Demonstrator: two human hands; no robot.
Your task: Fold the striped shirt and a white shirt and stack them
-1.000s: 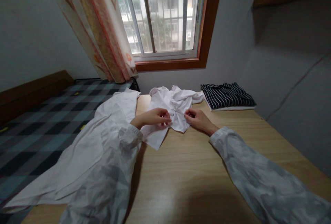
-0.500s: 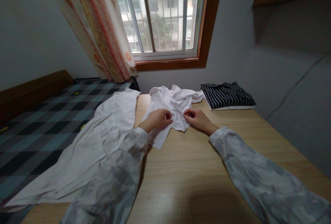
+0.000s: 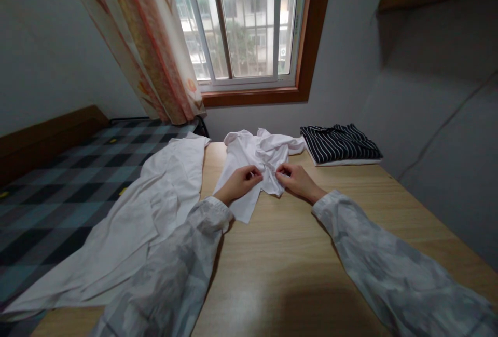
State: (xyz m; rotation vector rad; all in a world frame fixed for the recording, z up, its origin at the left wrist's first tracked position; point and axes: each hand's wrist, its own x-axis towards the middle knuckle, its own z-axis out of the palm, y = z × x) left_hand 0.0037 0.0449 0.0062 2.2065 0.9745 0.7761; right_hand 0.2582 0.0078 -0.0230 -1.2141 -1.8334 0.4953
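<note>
A rumpled white shirt (image 3: 241,151) lies at the far side of the wooden table, its front part bunched between my two hands. My left hand (image 3: 241,180) is closed, thumb and fingers pinching the shirt's fabric near its middle. Just to the right, my right hand (image 3: 298,178) pinches another fold of the same shirt. A small gap of creased cloth separates the fingertips. One flap of the shirt hangs toward me below my left hand, flat on the wood.
Left of my arm, a long white garment (image 3: 155,191) spreads over the table's edge and a checked bed (image 3: 78,171). A folded black-and-white striped garment (image 3: 340,144) lies on white cloth at the table's (image 3: 272,259) back right corner. Behind are a window (image 3: 249,30) and a curtain (image 3: 151,41).
My left hand has moved slightly right, closer to my right hand, and now pinches the shirt's fabric. The right hand has hardly moved.
</note>
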